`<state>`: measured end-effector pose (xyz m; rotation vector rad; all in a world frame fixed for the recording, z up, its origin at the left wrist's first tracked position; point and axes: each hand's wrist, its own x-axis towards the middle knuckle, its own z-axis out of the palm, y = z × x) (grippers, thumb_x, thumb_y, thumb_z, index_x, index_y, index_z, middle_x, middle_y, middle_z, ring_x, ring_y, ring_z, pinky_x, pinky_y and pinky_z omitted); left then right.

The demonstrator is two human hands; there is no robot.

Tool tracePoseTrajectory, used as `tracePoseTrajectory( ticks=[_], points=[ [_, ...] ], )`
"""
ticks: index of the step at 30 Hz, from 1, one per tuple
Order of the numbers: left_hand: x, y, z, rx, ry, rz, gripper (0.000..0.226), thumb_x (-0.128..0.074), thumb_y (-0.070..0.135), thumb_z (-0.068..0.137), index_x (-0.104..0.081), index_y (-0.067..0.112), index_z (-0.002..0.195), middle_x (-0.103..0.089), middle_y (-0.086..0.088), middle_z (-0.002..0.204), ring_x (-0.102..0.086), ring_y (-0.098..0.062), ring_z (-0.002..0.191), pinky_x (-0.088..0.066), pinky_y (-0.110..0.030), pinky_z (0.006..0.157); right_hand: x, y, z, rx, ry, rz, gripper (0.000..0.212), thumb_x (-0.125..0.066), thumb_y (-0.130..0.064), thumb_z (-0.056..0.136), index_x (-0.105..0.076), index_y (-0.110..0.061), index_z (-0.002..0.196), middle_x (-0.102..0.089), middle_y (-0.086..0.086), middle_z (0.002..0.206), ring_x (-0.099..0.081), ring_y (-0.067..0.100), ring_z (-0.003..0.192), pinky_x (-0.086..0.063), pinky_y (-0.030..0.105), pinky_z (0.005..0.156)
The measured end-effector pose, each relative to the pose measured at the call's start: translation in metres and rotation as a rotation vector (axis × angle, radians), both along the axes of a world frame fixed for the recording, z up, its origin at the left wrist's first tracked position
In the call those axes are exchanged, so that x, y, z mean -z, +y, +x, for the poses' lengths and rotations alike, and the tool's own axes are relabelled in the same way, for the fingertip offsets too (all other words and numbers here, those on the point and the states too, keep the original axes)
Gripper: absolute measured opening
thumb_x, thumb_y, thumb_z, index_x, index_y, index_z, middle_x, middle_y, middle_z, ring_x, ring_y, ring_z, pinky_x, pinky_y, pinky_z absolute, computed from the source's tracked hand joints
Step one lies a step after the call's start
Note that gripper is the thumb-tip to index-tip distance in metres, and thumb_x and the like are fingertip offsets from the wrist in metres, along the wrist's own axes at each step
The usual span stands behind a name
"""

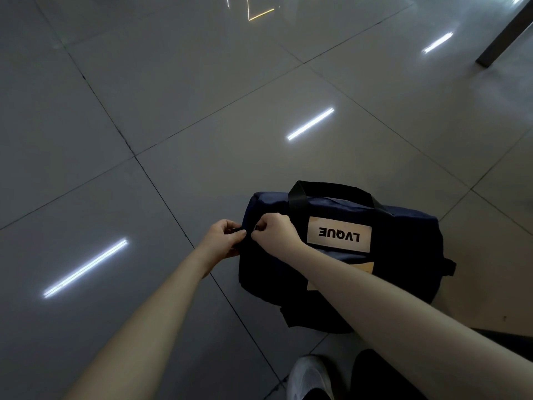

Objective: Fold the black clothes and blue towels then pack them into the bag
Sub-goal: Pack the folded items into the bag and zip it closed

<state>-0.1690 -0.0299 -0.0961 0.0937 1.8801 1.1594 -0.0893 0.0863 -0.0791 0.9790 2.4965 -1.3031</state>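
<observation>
While reaching down with two bare arms, pinching at the near left end of the dark blue bag [403, 241]. Curling the fingers of the left hand [226, 238] in tight and squeezing a small black tab [238, 230] sticking out from that end of the bag. Curling the right hand [274, 230] in too, with thumb and fingers closing on a tiny dark bit [256, 227] at the top edge of the bag, too small to tell what. Holding both hands very close together, almost touching, with only a thin strip of bag cloth between them.

Looking down at the bag sitting on the grey tiled floor [173, 111], just past a white shoe [310, 376] and a dark trouser leg [380, 376]. Looking plump and rounded, not flat. Showing a black handle [300, 194] standing up in a loop on the far side. Showing a pale label [339, 233] on the top side, with the letters LVQUE reading upside down. Hiding part of a second pale patch [366, 267] under the right arm. Showing a short black loop [450, 267] poking out at the right end.

Shining back long white lights [310, 124] in the glossy tiles. Showing a dark table leg [504, 33] standing far off in the top right corner.
</observation>
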Motion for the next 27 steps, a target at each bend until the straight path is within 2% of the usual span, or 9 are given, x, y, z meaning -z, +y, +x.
tracePoseTrajectory(
  ticks=[4,6,8,11,16,20,22,27],
  points=[
    [0.003,0.004,0.001,0.028,0.119,-0.064,0.014,-0.055,0.012,0.094,-0.049,0.005,0.104,-0.056,-0.010,0.100,-0.056,-0.014,0.079,-0.048,-0.022,0.062,-0.006,0.002,0.000,-0.023,-0.109,0.052,0.014,-0.060,-0.015,0.085,-0.068,-0.004,0.088,-0.069,0.010,0.085,-0.066,0.027,0.081,-0.054,0.034,0.070],
    [0.005,0.003,-0.001,0.082,0.214,-0.128,0.009,-0.057,0.015,0.093,-0.048,0.014,0.093,-0.056,-0.004,0.090,-0.055,-0.014,0.074,-0.047,-0.025,0.062,-0.013,0.002,-0.001,-0.045,-0.174,0.071,0.011,-0.057,-0.014,0.085,-0.063,-0.005,0.089,-0.064,0.010,0.087,-0.064,0.030,0.087,-0.051,0.036,0.075],
    [0.004,0.003,-0.004,0.125,0.297,-0.193,0.014,-0.059,0.018,0.092,-0.047,0.021,0.085,-0.057,-0.001,0.086,-0.058,-0.017,0.076,-0.052,-0.033,0.069,-0.020,0.002,-0.002,-0.059,-0.216,0.106,0.010,-0.056,-0.014,0.086,-0.059,-0.007,0.091,-0.059,0.010,0.089,-0.061,0.032,0.093,-0.049,0.037,0.081],
    [0.001,0.003,-0.003,0.164,0.387,-0.291,0.010,-0.058,0.021,0.091,-0.049,0.019,0.089,-0.058,-0.001,0.090,-0.060,-0.023,0.086,-0.052,-0.038,0.078,-0.025,-0.002,-0.002,-0.079,-0.244,0.188,0.021,-0.056,-0.017,0.087,-0.060,-0.004,0.103,-0.062,0.012,0.103,-0.059,0.032,0.099,-0.048,0.038,0.083],
    [-0.003,0.004,0.002,0.222,0.520,-0.388,0.010,-0.055,0.019,0.092,-0.049,0.014,0.098,-0.053,0.001,0.089,-0.050,-0.016,0.079,-0.037,-0.027,0.060,-0.029,0.001,0.006,-0.095,-0.295,0.245,0.027,-0.055,-0.018,0.087,-0.059,-0.004,0.110,-0.060,0.013,0.112,-0.055,0.033,0.106,-0.043,0.037,0.086],
    [-0.004,0.005,0.003,0.236,0.543,-0.440,0.007,-0.052,0.017,0.092,-0.048,0.012,0.096,-0.053,-0.001,0.087,-0.049,-0.016,0.075,-0.031,-0.025,0.051,-0.034,0.010,0.017,-0.117,-0.336,0.247,0.014,-0.054,-0.015,0.087,-0.058,-0.008,0.098,-0.060,0.010,0.099,-0.057,0.032,0.101,-0.042,0.035,0.082],
    [-0.005,0.007,0.004,0.245,0.546,-0.463,0.006,-0.051,0.016,0.092,-0.048,0.012,0.096,-0.054,-0.002,0.090,-0.050,-0.019,0.078,-0.032,-0.027,0.053,-0.038,0.014,0.022,-0.132,-0.351,0.241,0.005,-0.053,-0.014,0.087,-0.053,-0.010,0.090,-0.055,0.008,0.089,-0.058,0.031,0.097,-0.044,0.036,0.082],
    [-0.004,0.012,0.009,0.269,0.564,-0.492,0.008,-0.047,0.010,0.092,-0.042,0.008,0.097,-0.051,-0.009,0.095,-0.049,-0.023,0.079,-0.036,-0.031,0.061,-0.041,0.026,0.036,-0.144,-0.385,0.235,0.009,-0.054,-0.016,0.088,-0.055,-0.009,0.094,-0.050,0.004,0.080,-0.057,0.029,0.090,-0.045,0.037,0.081]
  ],
)
